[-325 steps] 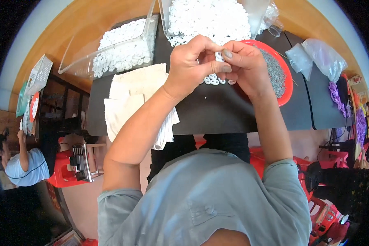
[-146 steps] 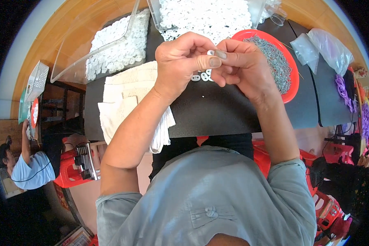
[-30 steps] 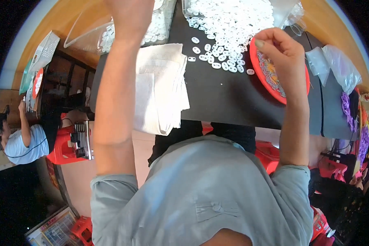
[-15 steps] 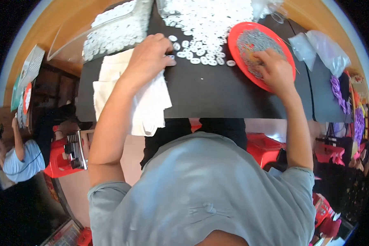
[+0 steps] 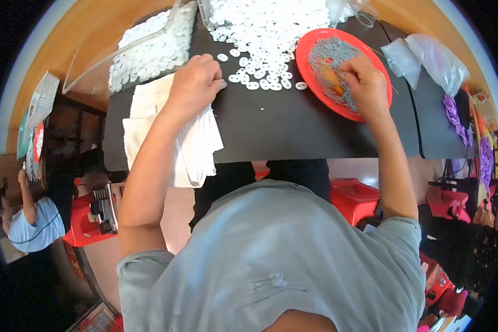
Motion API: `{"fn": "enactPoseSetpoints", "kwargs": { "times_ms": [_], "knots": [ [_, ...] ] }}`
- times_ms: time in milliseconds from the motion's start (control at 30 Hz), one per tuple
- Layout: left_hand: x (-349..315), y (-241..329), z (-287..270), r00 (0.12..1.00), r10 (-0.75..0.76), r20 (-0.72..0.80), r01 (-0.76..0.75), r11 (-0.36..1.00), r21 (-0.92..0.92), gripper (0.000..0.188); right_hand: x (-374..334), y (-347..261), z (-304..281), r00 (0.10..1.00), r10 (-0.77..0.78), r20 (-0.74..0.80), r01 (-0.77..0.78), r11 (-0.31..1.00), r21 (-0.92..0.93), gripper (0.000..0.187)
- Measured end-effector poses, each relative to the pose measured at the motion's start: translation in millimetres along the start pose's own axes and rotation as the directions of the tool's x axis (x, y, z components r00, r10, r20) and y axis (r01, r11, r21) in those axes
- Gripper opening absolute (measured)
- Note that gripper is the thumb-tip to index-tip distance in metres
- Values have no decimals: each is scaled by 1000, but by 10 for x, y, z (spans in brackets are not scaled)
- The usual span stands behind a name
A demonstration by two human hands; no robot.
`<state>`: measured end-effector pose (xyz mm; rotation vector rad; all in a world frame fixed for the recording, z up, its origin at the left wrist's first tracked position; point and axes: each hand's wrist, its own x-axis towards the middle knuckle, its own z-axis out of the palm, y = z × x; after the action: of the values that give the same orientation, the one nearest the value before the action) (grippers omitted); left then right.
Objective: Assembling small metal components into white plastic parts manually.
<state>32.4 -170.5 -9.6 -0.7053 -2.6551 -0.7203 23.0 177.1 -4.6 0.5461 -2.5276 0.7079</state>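
Observation:
My left hand [image 5: 195, 83] is closed in a pinch above a folded white cloth [image 5: 199, 146]. The pale edge of a small white oval piece shows at its fingertips. Beside it lie loose white oval pieces [image 5: 252, 86] with holes in them, spread from a larger heap [image 5: 265, 25]. Over a red plate [image 5: 383, 99], my right hand [image 5: 366, 83] has thumb and fingers pinched together; whatever they hold is too small to make out. Many small grey pieces, thin like screws or nails [image 5: 335, 52], cover the plate, and its orange-yellow middle shows through.
A clear tub [image 5: 174, 22] at the far left spills more white pieces. Clear plastic bags [image 5: 437, 61] lie at the right, by a purple cord bundle [image 5: 454, 119]. Red stools [image 5: 354, 199] stand below the dark table [image 5: 299, 133]. Another person [image 5: 36, 221] is at far left.
My right hand has lifted slightly from the grey pieces, fingers now pinched above them. My left hand has drawn a little back from the loose white pieces. The view has shifted slightly.

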Motion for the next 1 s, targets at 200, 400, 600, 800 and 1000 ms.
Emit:
{"fn": "enactPoseSetpoints", "kwargs": {
  "times_ms": [200,400,600,800,1000],
  "knots": [
    [-7,20,35,999,31,-41,-31,1000,1,18,65,-72,-80,962,247,118,-267,940,213,7],
    [193,185,48,967,-251,-31,176,755,-631,11,295,-452,-19,879,319,354,-472,483,738,10],
    [568,562,8,890,-407,204,302,193,-933,6,608,-894,104,935,208,288,-351,416,839,17],
    [581,650,41,897,-402,183,312,283,-907,8,645,-983,208,963,186,193,-260,481,837,20],
    [568,634,27,885,-393,248,333,162,-929,8,594,-981,319,994,62,88,-107,626,773,20]
  ]
}}
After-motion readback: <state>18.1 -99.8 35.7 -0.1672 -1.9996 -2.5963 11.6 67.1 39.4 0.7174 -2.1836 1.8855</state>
